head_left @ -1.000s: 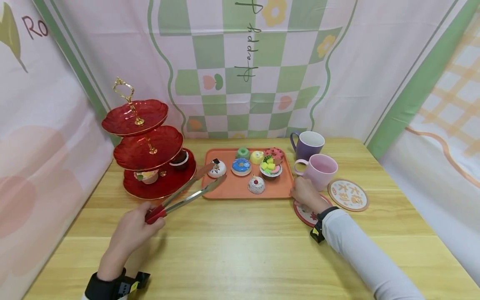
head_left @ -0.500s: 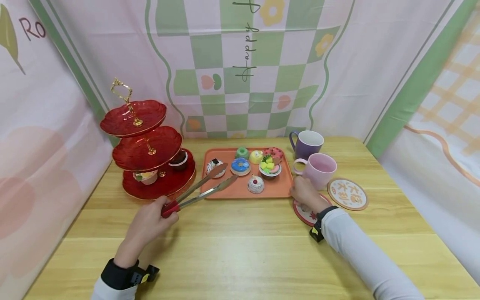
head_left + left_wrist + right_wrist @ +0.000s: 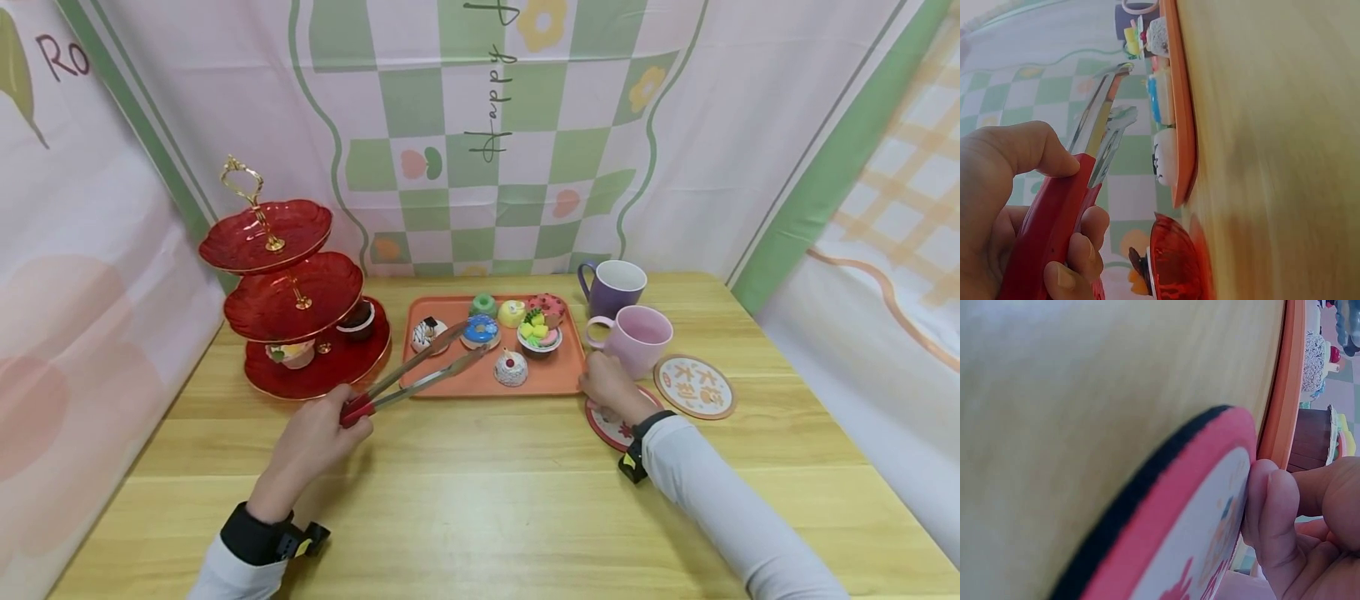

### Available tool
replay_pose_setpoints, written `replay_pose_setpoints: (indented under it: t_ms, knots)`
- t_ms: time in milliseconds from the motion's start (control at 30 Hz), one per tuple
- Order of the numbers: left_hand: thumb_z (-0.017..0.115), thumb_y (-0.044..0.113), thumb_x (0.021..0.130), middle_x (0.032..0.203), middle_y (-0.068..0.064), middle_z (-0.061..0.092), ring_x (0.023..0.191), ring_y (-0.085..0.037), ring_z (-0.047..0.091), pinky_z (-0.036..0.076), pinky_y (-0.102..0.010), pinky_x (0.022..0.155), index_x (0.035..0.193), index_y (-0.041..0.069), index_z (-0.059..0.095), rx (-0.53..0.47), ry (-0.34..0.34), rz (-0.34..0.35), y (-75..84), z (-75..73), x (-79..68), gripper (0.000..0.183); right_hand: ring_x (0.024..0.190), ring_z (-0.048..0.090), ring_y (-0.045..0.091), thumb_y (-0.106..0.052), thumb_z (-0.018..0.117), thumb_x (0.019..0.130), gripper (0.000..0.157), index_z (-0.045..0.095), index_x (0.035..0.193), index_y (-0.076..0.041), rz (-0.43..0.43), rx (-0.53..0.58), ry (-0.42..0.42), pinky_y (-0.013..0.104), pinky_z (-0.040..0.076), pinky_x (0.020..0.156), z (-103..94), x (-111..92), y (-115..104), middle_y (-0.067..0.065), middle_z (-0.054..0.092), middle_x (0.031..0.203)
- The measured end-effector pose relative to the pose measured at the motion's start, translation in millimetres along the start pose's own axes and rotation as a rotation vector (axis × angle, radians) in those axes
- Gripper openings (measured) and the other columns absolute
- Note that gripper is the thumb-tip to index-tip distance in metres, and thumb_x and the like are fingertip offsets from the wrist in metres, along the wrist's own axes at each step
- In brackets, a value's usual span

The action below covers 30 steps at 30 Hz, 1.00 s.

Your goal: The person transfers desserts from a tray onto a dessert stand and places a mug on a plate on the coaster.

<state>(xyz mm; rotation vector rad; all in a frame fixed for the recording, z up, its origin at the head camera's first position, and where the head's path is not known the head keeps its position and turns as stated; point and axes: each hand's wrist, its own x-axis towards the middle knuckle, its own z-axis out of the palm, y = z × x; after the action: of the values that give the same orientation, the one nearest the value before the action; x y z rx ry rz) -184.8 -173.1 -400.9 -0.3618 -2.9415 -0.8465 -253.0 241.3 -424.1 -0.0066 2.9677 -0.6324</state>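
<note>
Through the head camera I'm seeing the left hand (image 3: 318, 437) grasping tongs (image 3: 429, 380), their parted tips hovering near a blue donut (image 3: 483, 341) on the orange tray (image 3: 558, 381). In the left wrist view, fingers (image 3: 1087, 257) are wrapping the red handle (image 3: 1060, 215). In the right wrist view, the right hand (image 3: 1310, 557) is pinching the tray's edge near a coaster (image 3: 1179, 534).

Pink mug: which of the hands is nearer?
Right. The right hand is just in front of the pink mug, by the near right corner of the tray; the left hand is well left of that mug, holding the tongs.
</note>
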Motion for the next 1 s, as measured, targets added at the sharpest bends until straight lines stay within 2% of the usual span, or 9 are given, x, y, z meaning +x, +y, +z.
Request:
replay_pose_setpoints:
  t_ms: [267,533,767,1000]
  knots:
    - [0.069,0.024,0.079,0.071,0.001,0.054,0.061,-0.017,0.046,0.04,-0.03,0.054,0.098,0.007,0.059,0.002,-0.006,0.026,5.8,2.1,6.8,0.027,0.048,0.053,0.018,-0.005,0.051,0.089,0.011,0.055,0.087,0.005,0.023,0.016,-0.015,0.028,0.043,0.043,-0.1,-1.2,-0.2,0.011,0.051,0.065]
    - [0.07,0.024,0.077,0.069,0.002,0.054,0.06,-0.017,0.046,0.041,-0.03,0.054,0.093,0.009,0.058,-0.012,-0.007,0.052,13.9,7.3,16.3,0.025,0.043,0.053,0.018,-0.005,0.049,0.09,0.011,0.053,0.09,0.004,0.094,0.068,-0.051,0.028,0.043,0.038,-0.9,-1.0,-1.4,0.012,0.052,0.065]
    - [0.072,0.025,0.075,0.068,0.001,0.054,0.059,-0.018,0.047,0.041,-0.03,0.052,0.093,0.01,0.059,-0.023,-0.049,0.045,23.4,10.5,28.0,0.027,0.042,0.054,0.018,-0.006,0.048,0.091,0.011,0.053,0.09,0.004,0.101,0.071,-0.057,0.028,0.043,0.037,-2.1,-1.8,-2.6,0.012,0.053,0.065]
    - [0.073,0.027,0.075,0.07,0.001,0.055,0.06,-0.018,0.048,0.042,-0.03,0.054,0.094,0.01,0.059,-0.044,-0.078,0.033,32.4,15.0,37.0,0.03,0.043,0.054,0.019,-0.007,0.048,0.091,0.012,0.052,0.095,0.004,0.149,0.108,-0.083,0.029,0.044,0.037,-2.3,-1.9,-4.1,0.014,0.052,0.07]
